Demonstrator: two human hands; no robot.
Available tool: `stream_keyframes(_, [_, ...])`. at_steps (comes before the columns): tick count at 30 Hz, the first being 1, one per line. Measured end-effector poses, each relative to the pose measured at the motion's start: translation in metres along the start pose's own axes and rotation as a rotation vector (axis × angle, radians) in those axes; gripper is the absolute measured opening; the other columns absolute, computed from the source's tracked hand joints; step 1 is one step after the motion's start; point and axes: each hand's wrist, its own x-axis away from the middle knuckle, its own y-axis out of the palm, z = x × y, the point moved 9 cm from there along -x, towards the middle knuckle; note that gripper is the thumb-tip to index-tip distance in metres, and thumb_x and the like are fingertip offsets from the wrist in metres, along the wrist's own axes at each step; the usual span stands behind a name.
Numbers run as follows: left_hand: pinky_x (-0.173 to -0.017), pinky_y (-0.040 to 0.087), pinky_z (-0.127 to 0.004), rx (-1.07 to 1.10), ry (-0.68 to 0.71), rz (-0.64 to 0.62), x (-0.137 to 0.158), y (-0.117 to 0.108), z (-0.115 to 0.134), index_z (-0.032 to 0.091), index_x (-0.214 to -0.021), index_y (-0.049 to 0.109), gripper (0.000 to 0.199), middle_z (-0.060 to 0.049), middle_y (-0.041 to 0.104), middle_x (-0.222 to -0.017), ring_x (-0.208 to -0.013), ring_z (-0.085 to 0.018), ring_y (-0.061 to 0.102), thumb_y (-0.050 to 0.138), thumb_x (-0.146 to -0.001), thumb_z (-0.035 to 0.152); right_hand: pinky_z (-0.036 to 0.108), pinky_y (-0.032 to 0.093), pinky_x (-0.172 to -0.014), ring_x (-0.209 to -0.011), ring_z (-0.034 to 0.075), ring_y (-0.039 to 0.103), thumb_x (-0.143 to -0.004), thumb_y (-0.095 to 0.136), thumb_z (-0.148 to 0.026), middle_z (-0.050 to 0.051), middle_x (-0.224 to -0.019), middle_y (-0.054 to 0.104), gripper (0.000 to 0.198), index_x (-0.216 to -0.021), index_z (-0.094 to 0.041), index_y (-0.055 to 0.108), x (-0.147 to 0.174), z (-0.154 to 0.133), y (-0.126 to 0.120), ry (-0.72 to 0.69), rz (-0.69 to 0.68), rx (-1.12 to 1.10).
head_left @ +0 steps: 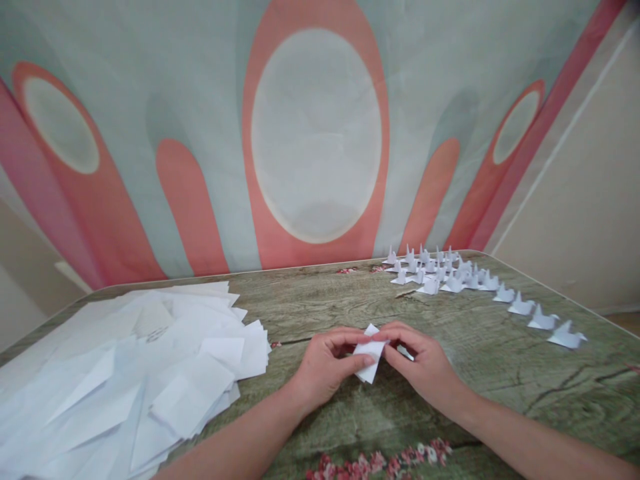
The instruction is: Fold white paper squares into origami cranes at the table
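A small folded piece of white paper [369, 360] is held just above the table, between my two hands. My left hand [330, 360] pinches its left side, thumb lying across the front face and fingers behind the top. On the other side, my right hand [417, 360] grips the upper right edge between thumb and fingers. A pointed tip of the paper sticks up between the fingertips, and layered corners show at the bottom. The fingers hide part of its folds.
A large heap of loose white paper sheets [195, 393] covers the left of the wood-patterned table [310, 300]. Several folded paper cranes [453, 283] stand in rows at the back right, trailing toward the right edge. A patterned backdrop [320, 133] hangs behind the table.
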Motion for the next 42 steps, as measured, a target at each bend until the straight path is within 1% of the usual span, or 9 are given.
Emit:
stream_keyframes(6, [-0.075, 0.046, -0.028, -0.072, 0.011, 0.013, 0.0, -0.003, 0.0, 0.014, -0.084, 0.072, 0.026, -0.008, 0.064, -0.094, -0.083, -0.018, 0.059, 0.077, -0.06, 0.021, 0.025, 0.043, -0.068, -0.075, 0.014, 0.056, -0.078, 0.054, -0.017, 0.002, -0.088, 0.062, 0.014, -0.088, -0.02, 0.064, 0.0, 0.003, 0.001, 0.016, -0.002, 0.005])
stream_keyframes(12, [-0.072, 0.047, -0.027, 0.099, -0.046, -0.089, -0.001, 0.005, -0.008, 0.014, -0.087, 0.07, 0.03, -0.007, 0.063, -0.094, -0.079, -0.016, 0.059, 0.078, -0.058, 0.018, 0.025, 0.042, -0.067, -0.073, 0.014, 0.055, -0.078, 0.054, -0.019, 0.001, -0.085, 0.062, 0.013, -0.086, -0.02, 0.064, 0.001, 0.004, 0.001, 0.019, -0.004, 0.006])
stream_keyframes(18, [-0.06, 0.043, -0.021, 0.065, -0.079, 0.013, -0.003, -0.004, -0.011, 0.012, -0.075, 0.069, 0.023, -0.003, 0.064, -0.073, -0.063, -0.011, 0.056, 0.079, -0.057, 0.021, 0.024, 0.042, -0.062, -0.066, 0.013, 0.053, -0.077, 0.055, -0.018, 0.0, -0.075, 0.059, 0.007, -0.084, -0.019, 0.058, 0.002, 0.006, 0.003, 0.056, -0.001, -0.028])
stream_keyframes(21, [-0.059, 0.042, -0.022, 0.023, -0.052, 0.053, -0.003, -0.007, -0.007, 0.012, -0.071, 0.069, 0.022, -0.003, 0.065, -0.073, -0.064, -0.012, 0.056, 0.079, -0.055, 0.024, 0.024, 0.043, -0.063, -0.067, 0.013, 0.053, -0.077, 0.055, -0.017, 0.001, -0.079, 0.06, 0.006, -0.082, -0.019, 0.058, 0.002, 0.005, 0.005, 0.039, -0.023, -0.039])
stream_keyframes(25, [-0.061, 0.043, -0.022, 0.057, -0.081, 0.004, -0.001, -0.001, -0.006, 0.013, -0.08, 0.07, 0.029, -0.003, 0.065, -0.076, -0.065, -0.012, 0.057, 0.08, -0.054, 0.024, 0.024, 0.043, -0.064, -0.068, 0.013, 0.054, -0.078, 0.054, -0.019, 0.001, -0.079, 0.061, 0.006, -0.081, -0.018, 0.06, 0.001, 0.01, 0.004, 0.067, -0.019, -0.039])
stream_keyframes(29, [-0.07, 0.044, -0.025, 0.072, -0.087, -0.063, 0.0, 0.004, -0.004, 0.015, -0.093, 0.068, 0.037, -0.004, 0.065, -0.086, -0.075, -0.014, 0.058, 0.078, -0.057, 0.023, 0.025, 0.043, -0.064, -0.069, 0.014, 0.055, -0.079, 0.054, -0.024, 0.001, -0.077, 0.062, 0.01, -0.083, -0.018, 0.061, -0.001, 0.017, 0.002, 0.096, -0.007, -0.047])
stream_keyframes(31, [-0.071, 0.044, -0.025, 0.055, -0.086, -0.057, 0.0, 0.003, -0.004, 0.015, -0.092, 0.069, 0.036, -0.005, 0.064, -0.088, -0.076, -0.015, 0.058, 0.078, -0.058, 0.024, 0.025, 0.044, -0.064, -0.07, 0.014, 0.055, -0.08, 0.053, -0.026, 0.002, -0.077, 0.062, 0.012, -0.083, -0.018, 0.062, -0.001, 0.019, 0.002, 0.098, -0.01, -0.054])
stream_keyframes(39, [-0.061, 0.044, -0.023, 0.04, -0.106, -0.025, -0.001, 0.0, -0.009, 0.013, -0.084, 0.071, 0.031, -0.002, 0.06, -0.075, -0.065, -0.012, 0.055, 0.079, -0.056, 0.024, 0.025, 0.045, -0.062, -0.068, 0.014, 0.056, -0.079, 0.054, -0.026, 0.002, -0.078, 0.064, 0.013, -0.082, -0.017, 0.062, -0.002, 0.014, 0.004, 0.097, -0.044, -0.06])
stream_keyframes(42, [-0.058, 0.043, -0.023, -0.052, -0.062, 0.008, -0.002, -0.004, -0.009, 0.013, -0.082, 0.071, 0.028, -0.003, 0.06, -0.073, -0.062, -0.012, 0.055, 0.077, -0.058, 0.026, 0.025, 0.045, -0.061, -0.068, 0.014, 0.056, -0.078, 0.055, -0.026, 0.002, -0.079, 0.064, 0.012, -0.081, -0.017, 0.063, -0.002, 0.013, 0.005, 0.092, -0.056, -0.061])
